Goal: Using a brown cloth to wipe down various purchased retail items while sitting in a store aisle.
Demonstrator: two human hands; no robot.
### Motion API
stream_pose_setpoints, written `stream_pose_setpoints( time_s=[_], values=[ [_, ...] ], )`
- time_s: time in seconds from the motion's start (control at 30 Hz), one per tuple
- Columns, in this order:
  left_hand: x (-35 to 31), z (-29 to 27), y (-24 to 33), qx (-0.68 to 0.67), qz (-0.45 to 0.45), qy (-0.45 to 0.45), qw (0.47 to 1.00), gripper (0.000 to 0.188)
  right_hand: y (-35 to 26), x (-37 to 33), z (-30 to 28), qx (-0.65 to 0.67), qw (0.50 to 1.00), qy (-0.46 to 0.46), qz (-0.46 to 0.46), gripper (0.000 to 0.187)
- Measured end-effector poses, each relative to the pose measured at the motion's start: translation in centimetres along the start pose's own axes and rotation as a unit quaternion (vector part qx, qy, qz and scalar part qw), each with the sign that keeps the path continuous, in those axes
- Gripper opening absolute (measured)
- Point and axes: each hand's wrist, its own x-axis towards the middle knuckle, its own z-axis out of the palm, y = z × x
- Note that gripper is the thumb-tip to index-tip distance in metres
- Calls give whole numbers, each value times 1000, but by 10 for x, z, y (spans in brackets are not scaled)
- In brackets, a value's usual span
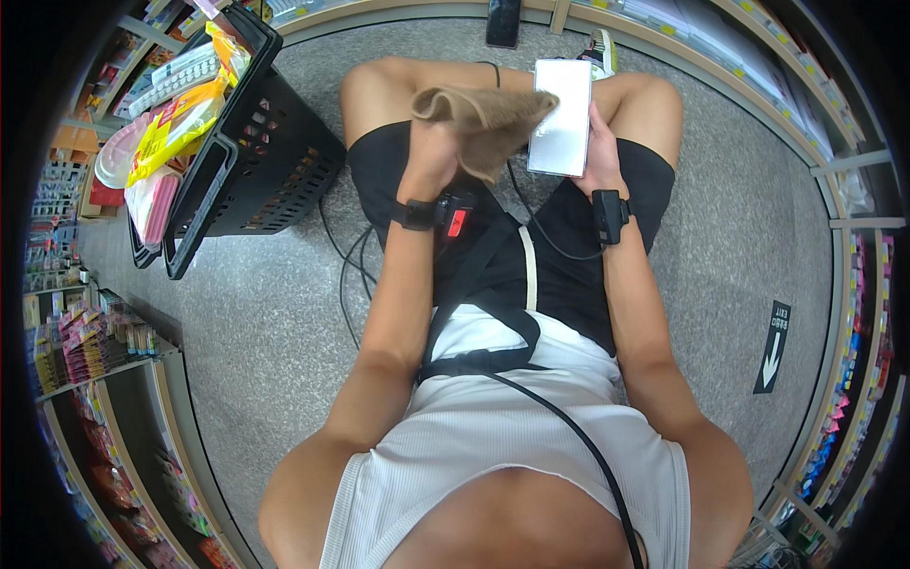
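Observation:
My left hand [432,159] is closed around a bunched brown cloth [488,128], which hides most of its fingers. One end of the cloth reaches over the left edge of a flat white rectangular box [561,128] with clear-looking edges. Whether the cloth presses on it, I cannot tell. My right hand [601,159] grips the box along its right side and lower corner, holding it above my lap with the bright face up. A black strap with a small device sits on each wrist.
A black shopping basket [275,156] full of packaged goods stands on my left. Stocked shelves [123,446] line both sides and the far edge. A dark phone-like slab [502,23] is ahead of me. Black cables [355,256] trail over the floor, and an arrow sign [773,349] is on my right.

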Motion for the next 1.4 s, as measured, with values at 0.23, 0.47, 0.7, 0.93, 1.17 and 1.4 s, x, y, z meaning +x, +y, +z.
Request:
stream_pose_setpoints(
  time_s=[0.23,0.47,0.7,0.93,1.17,1.4],
  values=[
    [15,4,-11,147,259,86,951,35,8,-1,10,-29,989,-107,95,59],
    [9,25,-30,123,154,-116,973,29,21,1,3,-103,993,25,58,53],
    [-9,35,-24,147,-51,-184,971,30,6,7,-8,40,998,55,14,54],
    [1,14,-19,108,-51,-255,960,38,1,-5,12,-21,999,29,-4,55],
    [-8,15,-32,235,-100,-342,904,77,4,-1,10,29,999,11,-11,56],
    [-14,36,-30,421,-151,-345,825,104,2,0,-1,-14,999,-51,-15,62]
  ],
)
